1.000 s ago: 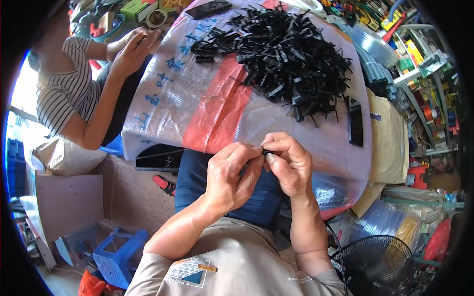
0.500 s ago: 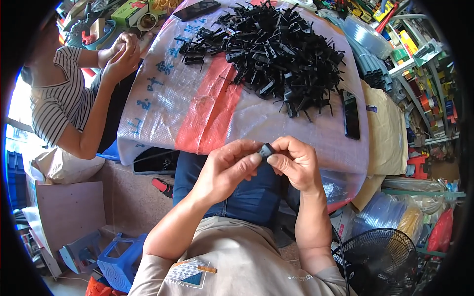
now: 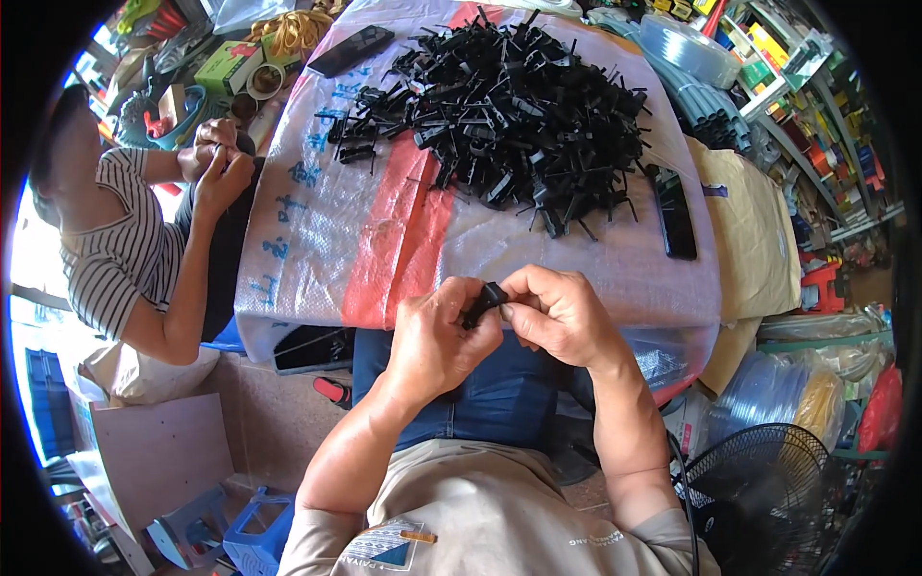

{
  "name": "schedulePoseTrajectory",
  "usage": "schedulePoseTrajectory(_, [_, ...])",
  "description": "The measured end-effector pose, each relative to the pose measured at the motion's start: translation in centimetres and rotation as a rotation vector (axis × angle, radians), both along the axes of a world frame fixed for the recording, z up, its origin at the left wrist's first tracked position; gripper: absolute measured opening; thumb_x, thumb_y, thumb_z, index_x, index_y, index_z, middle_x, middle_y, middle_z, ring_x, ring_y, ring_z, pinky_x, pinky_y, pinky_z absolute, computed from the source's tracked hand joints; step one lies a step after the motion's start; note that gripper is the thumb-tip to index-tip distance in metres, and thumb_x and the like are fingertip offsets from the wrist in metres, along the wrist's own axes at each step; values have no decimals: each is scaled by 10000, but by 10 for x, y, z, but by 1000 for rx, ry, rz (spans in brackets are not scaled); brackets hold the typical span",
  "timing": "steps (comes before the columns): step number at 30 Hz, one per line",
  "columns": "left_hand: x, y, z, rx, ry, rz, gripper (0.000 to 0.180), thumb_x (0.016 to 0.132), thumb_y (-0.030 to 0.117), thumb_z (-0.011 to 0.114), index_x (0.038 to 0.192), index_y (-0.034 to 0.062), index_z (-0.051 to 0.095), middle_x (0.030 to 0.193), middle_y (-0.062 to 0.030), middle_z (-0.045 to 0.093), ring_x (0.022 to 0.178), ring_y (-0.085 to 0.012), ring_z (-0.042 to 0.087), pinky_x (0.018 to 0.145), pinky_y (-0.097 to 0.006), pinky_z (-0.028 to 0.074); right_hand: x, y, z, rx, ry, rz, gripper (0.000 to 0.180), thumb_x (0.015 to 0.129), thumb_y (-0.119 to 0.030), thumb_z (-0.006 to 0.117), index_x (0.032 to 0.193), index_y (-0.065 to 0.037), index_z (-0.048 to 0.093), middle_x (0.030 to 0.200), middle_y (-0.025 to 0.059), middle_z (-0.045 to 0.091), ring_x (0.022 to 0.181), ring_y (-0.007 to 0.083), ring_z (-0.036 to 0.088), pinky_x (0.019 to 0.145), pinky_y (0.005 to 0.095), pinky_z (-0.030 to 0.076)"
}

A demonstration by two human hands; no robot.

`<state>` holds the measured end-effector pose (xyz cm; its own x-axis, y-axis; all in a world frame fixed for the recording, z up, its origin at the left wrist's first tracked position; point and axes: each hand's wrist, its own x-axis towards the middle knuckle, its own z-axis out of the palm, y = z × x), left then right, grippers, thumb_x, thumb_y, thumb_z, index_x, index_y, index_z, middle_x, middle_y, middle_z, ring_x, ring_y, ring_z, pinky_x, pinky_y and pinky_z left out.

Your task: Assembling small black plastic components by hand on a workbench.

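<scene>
Pinching its sides suits the likely light, stiff black part (image 3: 485, 303), gripped close by left hand (image 3: 432, 338) at eight o'clock, right hand (image 3: 559, 319) at three.

Okay, so the black piece (image 3: 485, 304) was mostly hidden a second ago, then showed a greyish face, and now it's rolled onto a darker side. It sits deeper in the left hand (image 3: 432, 331), with the right hand (image 3: 562, 317) around its three o'clock. Co-worker's hands (image 3: 219, 171) dropped toward seven o'clock. Whole view's swung a bit counterclockwise too.
</scene>
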<state>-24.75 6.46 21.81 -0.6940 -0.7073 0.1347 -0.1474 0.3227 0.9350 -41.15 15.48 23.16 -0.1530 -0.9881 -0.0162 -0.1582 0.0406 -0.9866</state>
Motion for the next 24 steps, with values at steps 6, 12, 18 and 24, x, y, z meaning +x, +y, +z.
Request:
schedulePoseTrajectory(6, [-1,-6,7,11,-37,-4,178,844,76,674,953,-48,608,756,-96,680,701,-88,647,632,-256,533,-4,-12,-1,-6,43,60,96,916,-41,581,991,15,602,746,5,610,599,45,529,525,203,438])
schedulePoseTrajectory(12, [-4,-31,-2,708,254,-78,456,926,49,491,1367,-47,427,942,-174,677,796,-212,682,764,-318,562,-18,-27,13,-315,593,-318,313,779,-27,748,1066,-6,624,1008,79,601,697,117,562,588,253,474])
schedulePoseTrajectory(18, [-2,-56,-27,1137,576,-1,136,911,111,503,1002,28,561,915,-124,633,719,-223,638,646,-353,554,-48,-65,-36,-432,1008,-379,94,845,-11,603,937,-13,623,965,157,591,778,356,634,660,405,523])
schedulePoseTrajectory(24, [1,-60,-20,1167,495,-52,130,928,163,583,896,38,563,839,-102,612,623,-172,560,502,-306,456,-7,-62,-38,-500,902,-323,137,821,31,614,956,8,603,962,153,568,764,326,631,640,391,527])
